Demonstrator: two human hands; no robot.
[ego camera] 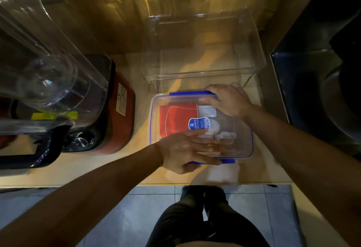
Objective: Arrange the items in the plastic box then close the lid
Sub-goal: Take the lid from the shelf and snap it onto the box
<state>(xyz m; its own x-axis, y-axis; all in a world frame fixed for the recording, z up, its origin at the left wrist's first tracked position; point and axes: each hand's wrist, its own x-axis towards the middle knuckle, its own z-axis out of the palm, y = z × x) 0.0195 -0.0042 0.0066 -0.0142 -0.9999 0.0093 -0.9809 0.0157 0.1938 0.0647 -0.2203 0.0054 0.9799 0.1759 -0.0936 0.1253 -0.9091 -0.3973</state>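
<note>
A clear plastic box [244, 139] with blue clips stands on the wooden counter, its transparent lid [156, 114] lying on top. Through the lid I see a red packet [175, 121], a white block [206, 111] and other white items, one with a blue-and-white label [198, 123]. My left hand [185, 151] lies flat on the lid's near edge, fingers spread, thumb by the front blue clip [227, 161]. My right hand [228, 100] rests on the far right corner, fingers curled over the back blue clip [187, 93].
A clear acrylic rack [203, 51] stands just behind the box. A blender with a clear jug [48, 74] and a red appliance [117, 114] crowd the left. A dark sink area [322, 90] lies at the right. The counter edge [195, 184] is close in front.
</note>
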